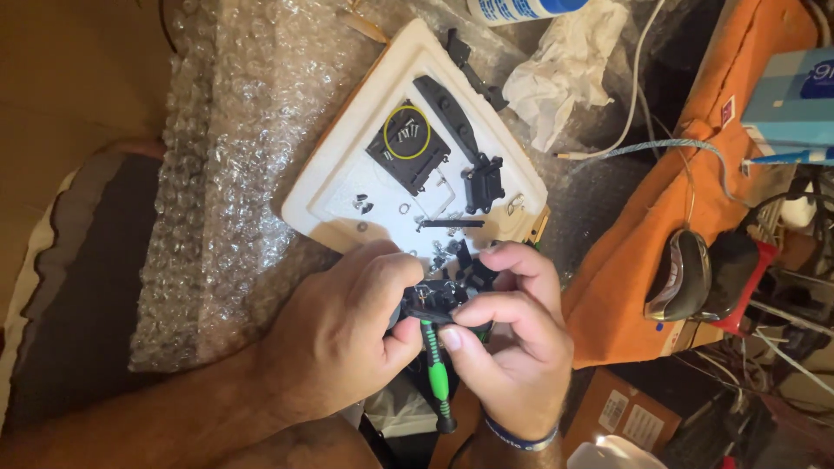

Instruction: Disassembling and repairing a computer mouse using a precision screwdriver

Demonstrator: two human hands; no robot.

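My left hand (347,334) and my right hand (512,343) close together around a small black device part (439,300) held between them. A green-and-black screwdriver (437,378) stands upright with its tip in that part; my right hand's thumb and fingers pinch its shaft. Just beyond the hands lies a white foam tray (334,187) carrying black plastic pieces (408,148), small screws (408,133) inside a yellow ring, and loose springs and screws.
Bubble wrap (226,148) covers the surface under the tray. A crumpled tissue (556,74) lies at the back. To the right, an orange cloth (625,252), a computer mouse (682,274), cables (660,148) and a blue box (790,95). A cardboard box (621,417) sits below.
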